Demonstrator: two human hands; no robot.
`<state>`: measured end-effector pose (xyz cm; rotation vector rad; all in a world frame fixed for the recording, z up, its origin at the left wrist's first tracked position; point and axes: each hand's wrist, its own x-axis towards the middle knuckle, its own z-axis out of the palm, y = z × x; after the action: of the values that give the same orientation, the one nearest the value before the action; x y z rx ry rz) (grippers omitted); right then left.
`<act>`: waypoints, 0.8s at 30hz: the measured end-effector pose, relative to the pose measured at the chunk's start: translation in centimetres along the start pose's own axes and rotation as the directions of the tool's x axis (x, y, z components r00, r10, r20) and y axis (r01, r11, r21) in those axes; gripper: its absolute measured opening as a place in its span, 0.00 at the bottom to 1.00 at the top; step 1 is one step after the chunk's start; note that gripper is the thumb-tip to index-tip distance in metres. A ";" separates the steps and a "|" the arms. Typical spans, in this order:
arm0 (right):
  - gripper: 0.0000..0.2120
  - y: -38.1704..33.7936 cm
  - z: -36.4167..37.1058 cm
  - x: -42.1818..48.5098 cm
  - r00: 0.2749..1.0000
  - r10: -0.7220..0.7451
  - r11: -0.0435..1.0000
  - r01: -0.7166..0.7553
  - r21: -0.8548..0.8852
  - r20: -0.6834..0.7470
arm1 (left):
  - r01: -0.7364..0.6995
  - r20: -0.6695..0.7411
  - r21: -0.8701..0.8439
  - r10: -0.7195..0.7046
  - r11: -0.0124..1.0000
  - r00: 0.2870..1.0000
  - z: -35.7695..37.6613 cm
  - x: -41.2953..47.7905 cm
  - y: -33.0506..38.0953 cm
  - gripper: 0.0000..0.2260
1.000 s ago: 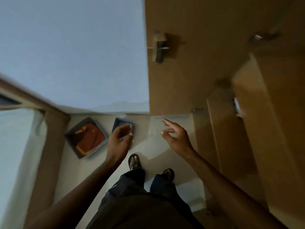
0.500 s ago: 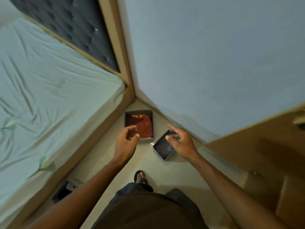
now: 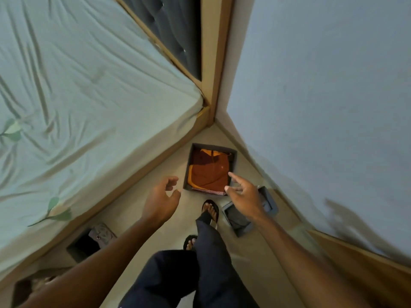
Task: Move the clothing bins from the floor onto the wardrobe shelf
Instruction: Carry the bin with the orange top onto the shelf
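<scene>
Head view showed both hands empty above the floor: the left hand (image 3: 161, 202) loosely curled, the right hand (image 3: 244, 195) with fingers spread, both reaching toward the open bin of orange clothing (image 3: 213, 146) in the corner. Lifted by one soft wall, it would likely sag and spill. A sandalled foot (image 3: 210, 210) and a smaller grey bin (image 3: 243, 231) crowded the narrow floor between bed (image 3: 77, 96) and wall (image 3: 322, 85).

No text — nothing legible anywhere.
</scene>
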<state>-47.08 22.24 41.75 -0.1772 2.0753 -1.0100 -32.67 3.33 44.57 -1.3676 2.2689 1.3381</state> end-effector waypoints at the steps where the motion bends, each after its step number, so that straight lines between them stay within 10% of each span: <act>1: 0.25 1.3 0.7 2.4 1.000 0.019 1.000 -0.019 -0.010 0.006 | 0.004 0.021 0.042 -0.005 0.999 1.000 0.9 2.1 -0.6 0.17; 13: 0.28 23.5 10.4 27.8 0.976 0.215 0.904 -0.216 -0.370 -0.044 | -0.071 0.285 0.452 -0.069 0.889 0.956 19.6 29.0 -16.1 0.20; 24: 0.21 33.4 14.0 37.0 0.956 0.239 0.869 -0.288 -0.403 -0.168 | -0.033 0.364 0.406 -0.129 0.913 0.923 26.7 40.2 -25.6 0.19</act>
<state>-54.94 20.10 -9.38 -0.0516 2.3261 -0.4003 -42.94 -5.71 -8.30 -0.9207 2.0697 0.9394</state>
